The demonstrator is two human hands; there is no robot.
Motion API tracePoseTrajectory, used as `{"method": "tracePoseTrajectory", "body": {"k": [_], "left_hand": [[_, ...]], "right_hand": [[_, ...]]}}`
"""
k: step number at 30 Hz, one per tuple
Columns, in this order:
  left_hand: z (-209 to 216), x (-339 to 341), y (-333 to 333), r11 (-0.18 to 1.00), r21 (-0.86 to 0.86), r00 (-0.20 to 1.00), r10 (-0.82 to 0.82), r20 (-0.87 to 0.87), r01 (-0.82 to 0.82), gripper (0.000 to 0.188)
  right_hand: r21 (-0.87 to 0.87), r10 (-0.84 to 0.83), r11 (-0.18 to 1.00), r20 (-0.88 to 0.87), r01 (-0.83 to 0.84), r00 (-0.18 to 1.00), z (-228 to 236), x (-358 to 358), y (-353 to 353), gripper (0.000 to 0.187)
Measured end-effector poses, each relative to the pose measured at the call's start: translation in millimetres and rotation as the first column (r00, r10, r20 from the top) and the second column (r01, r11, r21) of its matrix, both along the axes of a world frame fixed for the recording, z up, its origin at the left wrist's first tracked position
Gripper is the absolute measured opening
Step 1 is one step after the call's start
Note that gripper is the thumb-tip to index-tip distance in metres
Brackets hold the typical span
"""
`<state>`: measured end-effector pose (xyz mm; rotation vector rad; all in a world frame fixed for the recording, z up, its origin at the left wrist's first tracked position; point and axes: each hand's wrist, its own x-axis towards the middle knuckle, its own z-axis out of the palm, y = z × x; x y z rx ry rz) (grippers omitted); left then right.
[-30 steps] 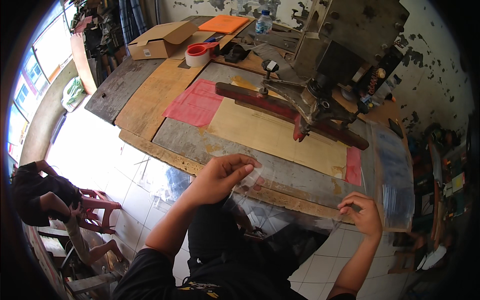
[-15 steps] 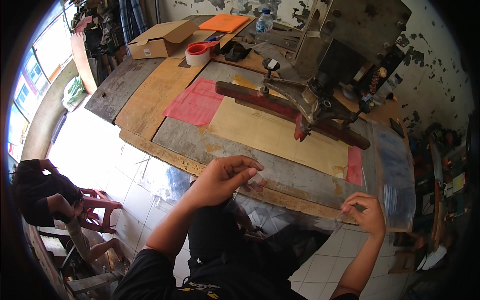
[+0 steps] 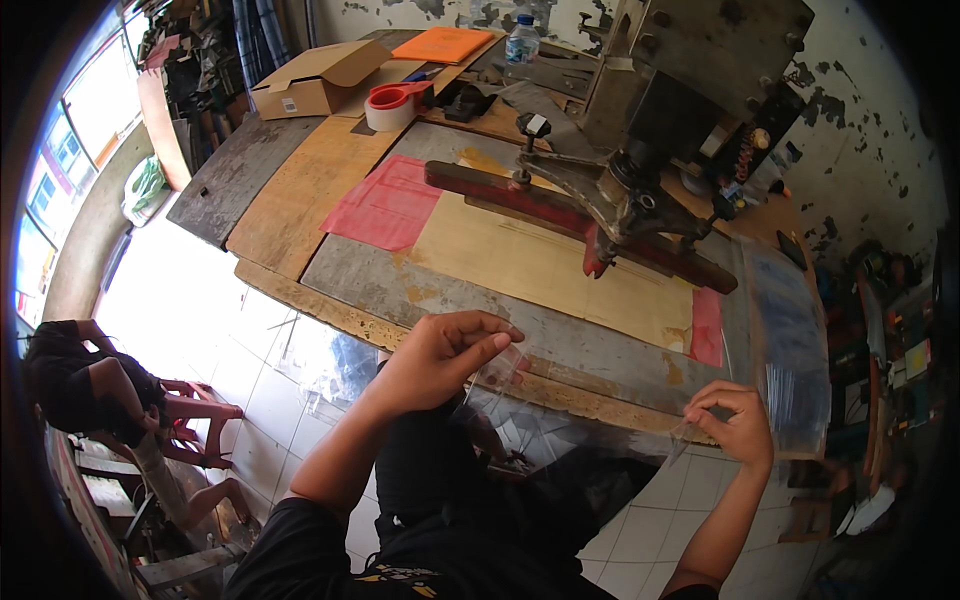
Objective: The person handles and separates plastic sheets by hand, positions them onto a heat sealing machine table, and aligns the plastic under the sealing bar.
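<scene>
A clear plastic sheet [image 3: 570,425] is stretched between my two hands just below the front edge of the wooden workbench [image 3: 330,215]. My left hand [image 3: 450,350] pinches its left corner with fingertips closed. My right hand [image 3: 738,422] pinches the right corner near the bench's right end. The sheet is see-through, so the floor tiles and my dark trousers show through it. Beyond my hands, a tan board [image 3: 530,265] lies on the bench under a heavy metal press machine [image 3: 670,130] with a red bar.
A stack of clear plastic sheets [image 3: 790,340] lies at the bench's right end. Pink sheets [image 3: 385,200], a red tape roll [image 3: 395,105], a cardboard box [image 3: 315,80], an orange pad [image 3: 442,45] and a bottle [image 3: 521,38] sit farther back. Another person [image 3: 90,385] crouches on the floor at left.
My left hand has shifted slightly and its fingers have closed tighter on the sheet's corner. My right hand has risen a little. The sheet is pulled flatter between them.
</scene>
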<state>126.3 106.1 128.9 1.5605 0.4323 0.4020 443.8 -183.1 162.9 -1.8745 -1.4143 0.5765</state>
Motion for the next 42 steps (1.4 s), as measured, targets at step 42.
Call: {"method": "tracePoseTrajectory", "body": {"k": [42], "left_hand": [[-23.4, -13.1, 34.4, 0.972, 0.149, 0.983, 0.178, 0.048, -0.183, 0.019]], "right_hand": [[-0.076, -0.099, 0.993, -0.048, 0.095, 0.994, 12.7, -20.1, 29.3, 0.016]]}}
